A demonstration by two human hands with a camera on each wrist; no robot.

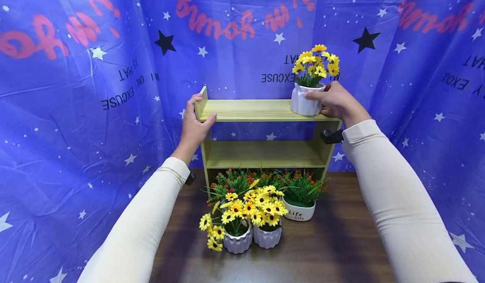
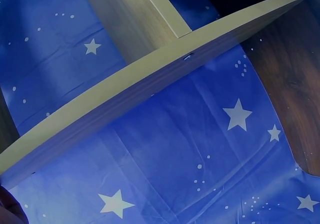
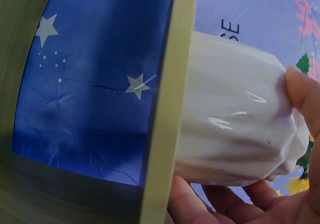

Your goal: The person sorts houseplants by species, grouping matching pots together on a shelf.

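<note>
At the right end of the wooden shelf's top board [image 1: 246, 109], my right hand [image 1: 339, 102] grips a white ribbed pot [image 1: 303, 102] of yellow flowers [image 1: 316, 66]. In the right wrist view, the thumb lies on one side of the white pot [image 3: 235, 109] and the fingers on the other, its base right at the board's edge. My left hand [image 1: 195, 125] holds the shelf's raised left side panel [image 1: 203, 100], thumb over the front of the top board. Only a bit of that hand [image 2: 11, 209] shows in the left wrist view, at the panel's edge.
Two more white pots [image 1: 238, 241] of yellow flowers stand on the dark wooden table [image 1: 310, 253] before the shelf. Behind them are red-flowered green plants, one in a white oval pot [image 1: 301, 212] lettered "Life". A blue star-printed curtain [image 1: 235, 64] hangs behind and at both sides.
</note>
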